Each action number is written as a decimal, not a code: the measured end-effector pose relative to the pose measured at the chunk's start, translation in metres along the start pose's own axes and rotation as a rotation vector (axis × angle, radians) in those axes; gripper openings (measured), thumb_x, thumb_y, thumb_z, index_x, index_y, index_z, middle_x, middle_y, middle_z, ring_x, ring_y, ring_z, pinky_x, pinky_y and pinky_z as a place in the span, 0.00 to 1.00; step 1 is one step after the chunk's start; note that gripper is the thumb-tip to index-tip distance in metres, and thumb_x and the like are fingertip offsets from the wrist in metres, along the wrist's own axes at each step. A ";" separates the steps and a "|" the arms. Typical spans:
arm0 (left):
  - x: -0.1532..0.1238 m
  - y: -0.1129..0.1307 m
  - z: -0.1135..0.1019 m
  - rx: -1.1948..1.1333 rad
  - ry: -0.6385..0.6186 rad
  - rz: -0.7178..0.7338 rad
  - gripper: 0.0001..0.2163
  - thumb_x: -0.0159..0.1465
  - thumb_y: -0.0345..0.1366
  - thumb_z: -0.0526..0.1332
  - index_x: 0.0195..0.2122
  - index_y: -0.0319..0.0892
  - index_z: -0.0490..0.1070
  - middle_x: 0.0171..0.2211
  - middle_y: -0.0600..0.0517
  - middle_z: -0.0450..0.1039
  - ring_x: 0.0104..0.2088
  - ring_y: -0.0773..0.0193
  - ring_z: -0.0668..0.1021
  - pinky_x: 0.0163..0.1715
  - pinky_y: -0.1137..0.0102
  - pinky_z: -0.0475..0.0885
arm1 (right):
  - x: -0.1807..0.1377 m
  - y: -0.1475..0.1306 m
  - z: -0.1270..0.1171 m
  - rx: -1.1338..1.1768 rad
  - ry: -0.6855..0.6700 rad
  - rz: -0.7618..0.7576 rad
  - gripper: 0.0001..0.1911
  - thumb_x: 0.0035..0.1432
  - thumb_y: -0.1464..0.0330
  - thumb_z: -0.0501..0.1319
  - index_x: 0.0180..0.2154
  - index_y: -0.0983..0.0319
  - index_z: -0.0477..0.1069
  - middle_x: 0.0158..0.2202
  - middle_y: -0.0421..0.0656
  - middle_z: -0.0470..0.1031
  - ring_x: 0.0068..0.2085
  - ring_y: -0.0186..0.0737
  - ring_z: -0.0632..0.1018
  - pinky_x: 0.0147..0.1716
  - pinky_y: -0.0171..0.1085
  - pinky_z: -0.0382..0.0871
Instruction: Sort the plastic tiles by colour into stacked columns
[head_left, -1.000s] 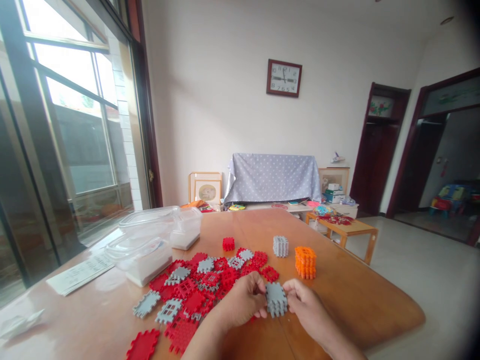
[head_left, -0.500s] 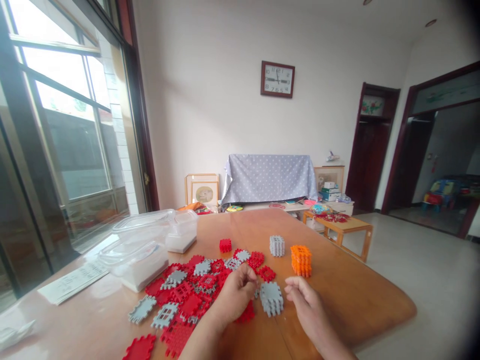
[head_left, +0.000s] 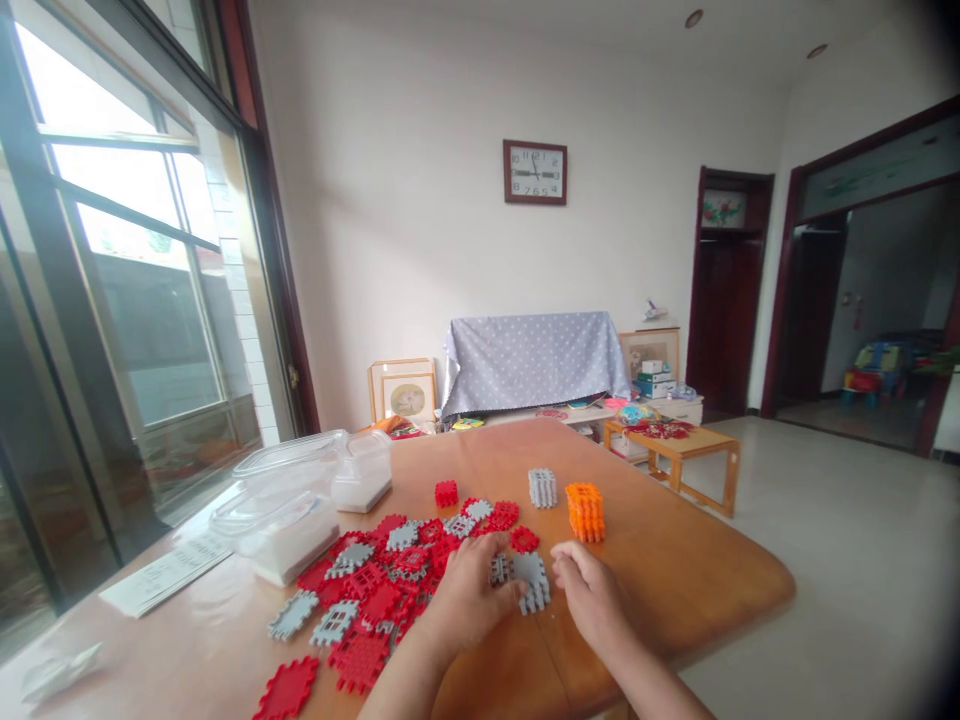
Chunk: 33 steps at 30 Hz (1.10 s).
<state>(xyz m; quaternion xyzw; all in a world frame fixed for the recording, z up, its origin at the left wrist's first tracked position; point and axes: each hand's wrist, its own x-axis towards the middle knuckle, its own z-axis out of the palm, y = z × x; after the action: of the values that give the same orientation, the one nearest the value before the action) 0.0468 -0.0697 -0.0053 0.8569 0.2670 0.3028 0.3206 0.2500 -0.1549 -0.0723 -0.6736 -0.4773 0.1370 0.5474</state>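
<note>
Both hands down at a grey cube (head_left: 532,582) near the front edge of the table (head_left: 675,570).
Left hand (head_left: 469,595) curls against the cube's left side with fingertips on it, though whether it truly grips is hidden. Right hand (head_left: 589,595) sits half-curled just right of it, empty, contact unclear. Both forearms are cut off below. Farther back stand three cubes: one red cube (head_left: 446,493), one far grey cube (head_left: 542,487), one orange cube (head_left: 585,511). The tile pile (head_left: 375,585) on the left overlaps too much to count.

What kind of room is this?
Probably a home living room: dark-framed rectangular wall clock, polka-dot grey cloth draped over furniture, glossy wooden table strewn with red and grey plastic interlocking tiles.
</note>
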 end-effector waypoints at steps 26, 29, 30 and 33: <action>0.001 -0.005 -0.020 0.332 0.207 -0.149 0.14 0.64 0.34 0.57 0.51 0.46 0.71 0.51 0.48 0.77 0.52 0.57 0.76 0.51 0.65 0.67 | 0.000 0.005 -0.001 0.129 0.080 0.016 0.23 0.64 0.51 0.50 0.41 0.60 0.74 0.34 0.44 0.79 0.32 0.43 0.78 0.32 0.37 0.69; 0.002 -0.013 -0.033 0.391 0.231 -0.246 0.12 0.63 0.32 0.55 0.47 0.45 0.71 0.47 0.48 0.79 0.49 0.58 0.78 0.47 0.67 0.68 | 0.000 0.004 -0.001 0.137 0.055 0.022 0.22 0.63 0.50 0.52 0.37 0.59 0.75 0.30 0.43 0.78 0.31 0.42 0.77 0.32 0.37 0.69; 0.001 -0.013 -0.035 0.431 0.193 -0.268 0.12 0.62 0.32 0.56 0.46 0.45 0.72 0.47 0.48 0.79 0.49 0.57 0.77 0.47 0.67 0.68 | 0.000 0.003 0.000 0.133 0.052 0.022 0.22 0.62 0.49 0.52 0.35 0.58 0.75 0.29 0.42 0.78 0.30 0.42 0.76 0.32 0.37 0.69; -0.005 -0.010 -0.034 0.557 0.055 -0.284 0.15 0.59 0.33 0.58 0.47 0.48 0.73 0.49 0.49 0.79 0.52 0.51 0.75 0.50 0.60 0.65 | 0.000 0.001 0.000 0.125 0.058 0.025 0.23 0.61 0.48 0.53 0.32 0.58 0.74 0.27 0.41 0.77 0.29 0.42 0.76 0.31 0.37 0.69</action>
<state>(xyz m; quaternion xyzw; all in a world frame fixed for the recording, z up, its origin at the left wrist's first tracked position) 0.0175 -0.0534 0.0067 0.8574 0.4653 0.1934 0.1051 0.2502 -0.1547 -0.0731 -0.6479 -0.4433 0.1537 0.6001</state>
